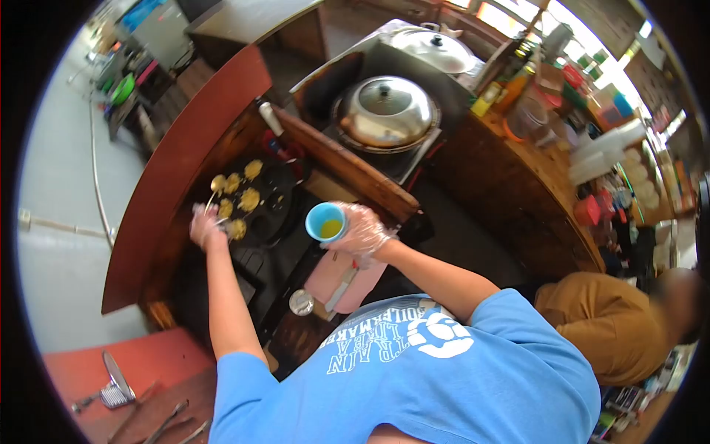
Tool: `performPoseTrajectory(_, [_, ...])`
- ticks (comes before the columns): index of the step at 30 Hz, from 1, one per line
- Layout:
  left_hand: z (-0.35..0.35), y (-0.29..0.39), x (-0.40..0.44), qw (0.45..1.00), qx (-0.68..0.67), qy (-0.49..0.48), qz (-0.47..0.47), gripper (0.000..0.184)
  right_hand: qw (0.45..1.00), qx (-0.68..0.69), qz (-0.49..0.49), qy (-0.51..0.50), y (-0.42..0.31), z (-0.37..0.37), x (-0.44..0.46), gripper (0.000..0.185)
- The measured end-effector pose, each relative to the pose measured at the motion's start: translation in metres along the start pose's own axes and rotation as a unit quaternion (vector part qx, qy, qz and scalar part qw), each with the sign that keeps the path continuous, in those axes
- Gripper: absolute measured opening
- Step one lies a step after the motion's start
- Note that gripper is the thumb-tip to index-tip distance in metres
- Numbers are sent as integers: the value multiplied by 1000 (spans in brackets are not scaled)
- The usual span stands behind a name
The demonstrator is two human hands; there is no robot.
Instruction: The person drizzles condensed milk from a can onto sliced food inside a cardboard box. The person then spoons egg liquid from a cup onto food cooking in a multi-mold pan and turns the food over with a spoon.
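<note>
My left hand (pixel 207 226), in a clear plastic glove, is closed on a thin-handled spoon (pixel 217 184) at the left side of a dark round pan (pixel 284 181). Several lumpy yellow pieces of food (pixel 249 198) sit in and around the pan's round hollows. My right hand (pixel 365 231), also gloved, grips a light blue cup (pixel 315 219) with yellow liquid in its bottom. The cup is to the right of the pan, tipped so that its mouth faces the camera.
A knife (pixel 341 287) lies on a pink board (pixel 360 287) below the cup, beside a small round container (pixel 302 302). Ahead stands a lidded wok (pixel 384 111) behind a wooden partition (pixel 347 159). A person in brown (pixel 603 325) is at the right.
</note>
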State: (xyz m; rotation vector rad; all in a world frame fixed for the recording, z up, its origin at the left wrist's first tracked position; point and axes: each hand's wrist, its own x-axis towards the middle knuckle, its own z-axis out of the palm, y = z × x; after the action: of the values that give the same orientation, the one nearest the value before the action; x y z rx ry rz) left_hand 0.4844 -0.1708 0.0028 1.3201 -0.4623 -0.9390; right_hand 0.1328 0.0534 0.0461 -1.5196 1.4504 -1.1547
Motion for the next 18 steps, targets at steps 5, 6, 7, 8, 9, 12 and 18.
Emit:
performPoseTrajectory(5, [-29, -11, 17, 988, -135, -67, -14, 12, 1000, 15, 18, 7, 7, -12, -3, 70])
performPoseTrajectory(6, [-27, -1, 1, 988, -137, -68, -12, 12, 1000, 15, 15, 6, 7, -15, -3, 70])
performPoseTrajectory(7, [-21, 19, -30, 991, -112, -64, -24, 15, 1000, 25, 15, 7, 8, -17, -1, 69])
performPoseTrajectory(8, [-15, 39, -63, 994, -87, -59, -36, 18, 999, 36, 15, 7, 9, -21, 0, 69])
performPoseTrajectory(9, [-11, 53, -93, 994, -90, -55, -33, 18, 999, 36, 11, 2, 9, -25, 0, 69])
performPoseTrajectory(12, [-5, 81, -179, 985, 8, -172, 13, 22, 999, 29, -16, -16, 6, -38, 4, 69])
performPoseTrajectory(18, [9, 94, -296, 971, 62, -222, 71, 14, 997, 30, -29, -68, 1, -51, 12, 64])
